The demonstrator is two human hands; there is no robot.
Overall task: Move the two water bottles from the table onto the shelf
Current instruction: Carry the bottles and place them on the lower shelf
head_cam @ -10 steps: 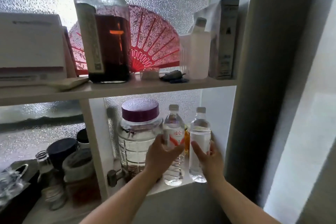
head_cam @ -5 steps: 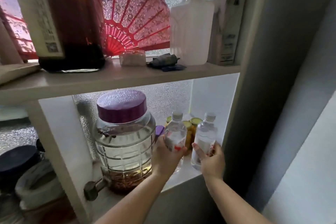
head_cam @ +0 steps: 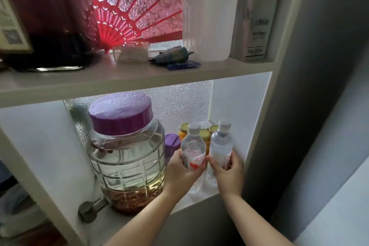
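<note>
Two clear water bottles with white caps stand upright side by side inside the lower shelf compartment (head_cam: 201, 200). My left hand (head_cam: 179, 173) is wrapped around the left bottle (head_cam: 192, 151), which has a red and white label. My right hand (head_cam: 229, 173) grips the right bottle (head_cam: 220, 146) around its lower half. The bottle bases are hidden behind my hands, so contact with the shelf board cannot be told.
A big glass jar with a purple lid (head_cam: 125, 156) and a tap fills the compartment's left. Small yellow-lidded jars (head_cam: 204, 135) and a purple-capped container (head_cam: 171, 144) stand behind the bottles. The upper shelf (head_cam: 119, 82) carries a red fan (head_cam: 135, 10), a white jug (head_cam: 209, 12), a dark bottle.
Both hands have carried the bottles deeper into the lower compartment, toward the small jars. My view has moved closer and lower, so the shelf looms larger.
</note>
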